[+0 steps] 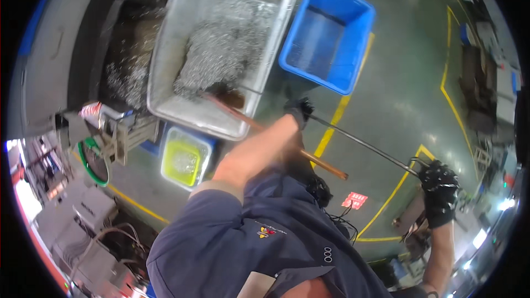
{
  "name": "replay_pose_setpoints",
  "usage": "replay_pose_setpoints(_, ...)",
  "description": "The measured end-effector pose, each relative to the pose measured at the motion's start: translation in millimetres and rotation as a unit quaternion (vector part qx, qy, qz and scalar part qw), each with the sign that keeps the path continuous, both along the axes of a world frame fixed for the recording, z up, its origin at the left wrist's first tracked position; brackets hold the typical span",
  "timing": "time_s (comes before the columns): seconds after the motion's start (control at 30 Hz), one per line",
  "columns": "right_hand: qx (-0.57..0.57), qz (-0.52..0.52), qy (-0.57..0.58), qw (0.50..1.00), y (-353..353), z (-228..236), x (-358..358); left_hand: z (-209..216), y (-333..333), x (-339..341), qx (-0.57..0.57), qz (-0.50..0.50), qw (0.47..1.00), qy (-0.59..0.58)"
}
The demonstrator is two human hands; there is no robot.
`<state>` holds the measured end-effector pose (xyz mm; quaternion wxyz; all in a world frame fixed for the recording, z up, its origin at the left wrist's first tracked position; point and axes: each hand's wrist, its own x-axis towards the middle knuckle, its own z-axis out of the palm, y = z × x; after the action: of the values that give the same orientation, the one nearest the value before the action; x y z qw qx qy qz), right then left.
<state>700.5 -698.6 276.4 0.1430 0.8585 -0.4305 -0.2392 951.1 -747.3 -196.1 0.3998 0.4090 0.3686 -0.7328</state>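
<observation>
Black gloves cover both hands. My left hand (300, 111), fingers closed, grips the middle part of a long thin metal rod (361, 142). My right hand (439, 192) is closed around the rod's other end, beside a bent loop. Past my left hand, the rod's far end reaches over the edge of a large grey-white bin (190, 118). Shiny metal shavings (221, 44) are heaped in that bin. A long wooden handle (326, 166) slants out of the bin under my left forearm, which hides part of it. Its dark head lies blurred by the shavings.
An open blue bin (314, 79) stands right of the grey-white one. Left of that, a dark machine trough (130, 38) holds more shavings. Nearer, a lime-green basket (179, 177) sits in a tub. A green hoop (94, 161) is at the left. Yellow lines (339, 110) mark the floor.
</observation>
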Motion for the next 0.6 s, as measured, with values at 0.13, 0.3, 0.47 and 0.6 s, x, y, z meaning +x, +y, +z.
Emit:
replay_pose_setpoints(0.13, 0.049, -0.088, 0.047, 0.994, 27.7, -37.2, -10.3, -73.8, 41.8, 0.8, 0.001, -0.048, 0.998, 0.036)
replay_pose_setpoints(0.3, 0.277, -0.232, -0.192, 0.913, 66.5, -83.6, -32.2, -123.9, 96.7, 26.6, 0.061, -0.094, 0.993, -0.022)
replay_pose_setpoints(0.47, 0.459, -0.366, -0.328, 0.740, 140.8, -196.5, -49.5, -217.5, 172.0, 65.9, -0.247, -0.215, 0.887, -0.326)
replay_pose_setpoints(0.6, 0.506, -0.258, -0.264, 0.779, 139.6, -251.5, 22.9, -260.9, 171.5, 170.3, -0.531, -0.420, 0.351, -0.647)
